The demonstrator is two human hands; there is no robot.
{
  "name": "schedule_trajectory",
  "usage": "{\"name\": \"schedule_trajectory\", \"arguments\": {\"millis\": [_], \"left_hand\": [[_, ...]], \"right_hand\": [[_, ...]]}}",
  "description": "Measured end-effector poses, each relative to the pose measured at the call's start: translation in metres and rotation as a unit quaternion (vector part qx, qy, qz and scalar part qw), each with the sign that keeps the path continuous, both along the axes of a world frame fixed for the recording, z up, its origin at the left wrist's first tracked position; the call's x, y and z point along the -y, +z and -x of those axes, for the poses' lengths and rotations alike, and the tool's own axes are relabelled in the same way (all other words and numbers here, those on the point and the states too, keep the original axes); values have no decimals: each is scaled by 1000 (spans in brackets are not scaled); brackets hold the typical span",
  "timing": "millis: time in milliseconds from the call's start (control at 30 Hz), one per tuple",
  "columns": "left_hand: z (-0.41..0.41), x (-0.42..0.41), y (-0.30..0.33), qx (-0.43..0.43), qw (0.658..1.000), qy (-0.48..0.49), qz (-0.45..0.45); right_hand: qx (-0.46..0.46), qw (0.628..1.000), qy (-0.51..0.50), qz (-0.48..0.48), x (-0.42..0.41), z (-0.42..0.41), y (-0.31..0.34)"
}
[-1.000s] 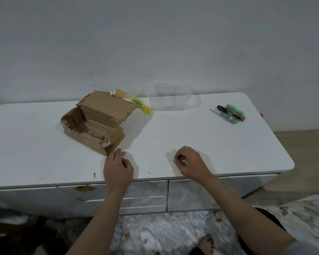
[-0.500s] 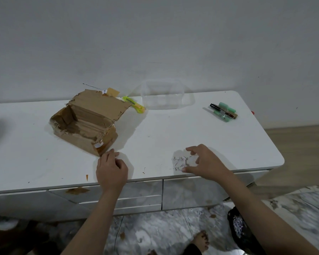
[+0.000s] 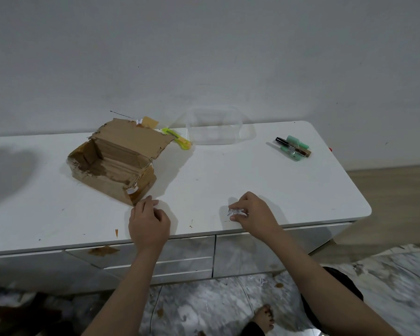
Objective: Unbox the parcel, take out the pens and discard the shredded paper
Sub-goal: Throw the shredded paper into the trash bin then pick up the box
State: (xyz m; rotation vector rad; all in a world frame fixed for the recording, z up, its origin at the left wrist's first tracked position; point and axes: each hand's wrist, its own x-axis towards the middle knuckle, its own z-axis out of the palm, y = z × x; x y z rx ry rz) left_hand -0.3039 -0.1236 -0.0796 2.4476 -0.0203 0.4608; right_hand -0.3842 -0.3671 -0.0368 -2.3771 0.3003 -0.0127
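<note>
With the parcel (image 3: 114,163) open and apparently empty and the pens (image 3: 293,147) set well apart on the tabletop (image 3: 228,180), the right hand (image 3: 252,215) pinches leftover shredded paper (image 3: 235,212) for discarding while the left hand (image 3: 148,223) rests loosely curled, holding nothing visible.

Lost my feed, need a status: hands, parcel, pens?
Right hand pinching shredded paper at table edge; left hand closed, contents unclear. Box open, looks empty. Pens out, far right. Nothing obstructing.

We count what sits on the white cabinet top (image 3: 228,180).
One opened cardboard box (image 3: 117,161) at ten o'clock, one clear tub (image 3: 215,126) at twelve, one yellow cutter (image 3: 177,141), one cluster of pens (image 3: 293,147) at two.
</note>
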Motion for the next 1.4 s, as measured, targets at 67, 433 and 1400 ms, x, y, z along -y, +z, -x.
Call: {"name": "schedule_trajectory", "arguments": {"millis": [67, 433, 1400], "left_hand": [[-1, 0, 0, -3, 1000, 1, -1], [0, 2, 6, -36, 999, 1, 9], [42, 126, 10, -107, 965, -154, -182]], "right_hand": [[17, 1000, 5, 9, 2, -1, -3], [30, 999, 28, 14, 8, -9, -3], [152, 847, -499, -106, 163, 161, -61]]}}
